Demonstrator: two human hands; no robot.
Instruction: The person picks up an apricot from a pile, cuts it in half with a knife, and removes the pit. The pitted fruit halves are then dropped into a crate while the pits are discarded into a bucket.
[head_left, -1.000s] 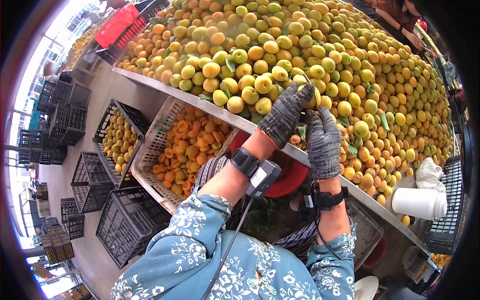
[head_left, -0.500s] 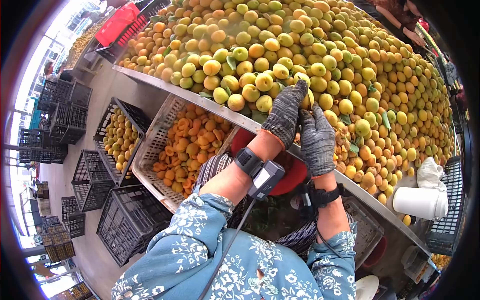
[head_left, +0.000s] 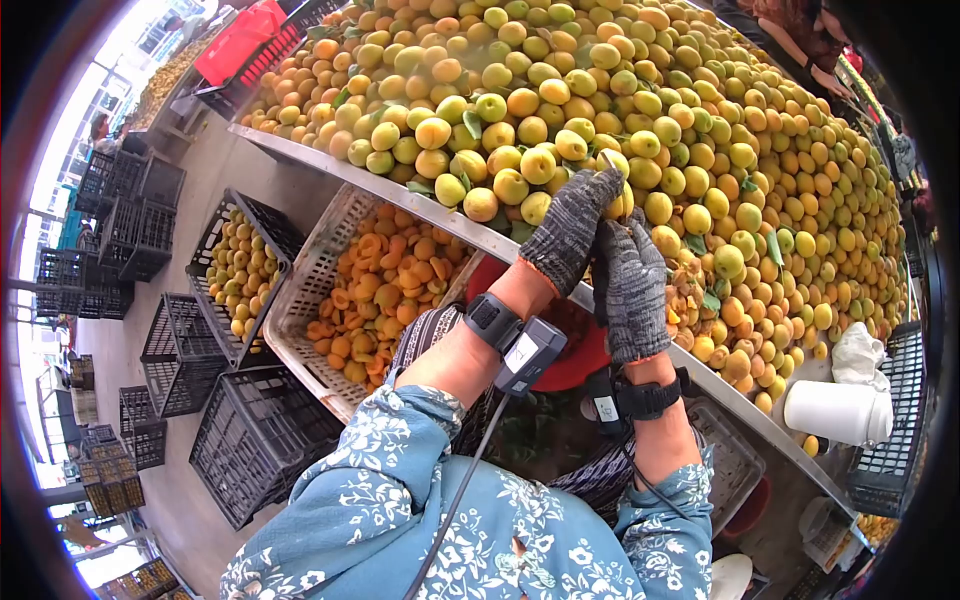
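Observation:
Both my hands wear dark grey knit gloves and meet at the near edge of a big heap of yellow-green apricots [head_left: 728, 262]. My left hand [head_left: 572, 228] has its fingers closed round one apricot [head_left: 621, 204]. My right hand [head_left: 634, 292] presses its fingertips against the lower side of the same fruit, fingers bent together. The gloves partly cover this apricot. Whether a small tool sits among the fingers, I cannot make out. Below the hands, a red basin [head_left: 580, 362] shows in part behind my wrists.
A white crate [head_left: 318, 235] of apricot halves [head_left: 385, 285] stands left of my lap, under the metal table edge [head_left: 400, 196]. Black crates [head_left: 262, 440] stand on the floor at left, one holding apricots. A white container [head_left: 838, 411] lies at right. Another person's arm [head_left: 800, 50] reaches in at the far right.
My hands stay together at the apricot and have shifted slightly. My right hand has turned a little, its fingers closer to the left. The view has moved slightly.

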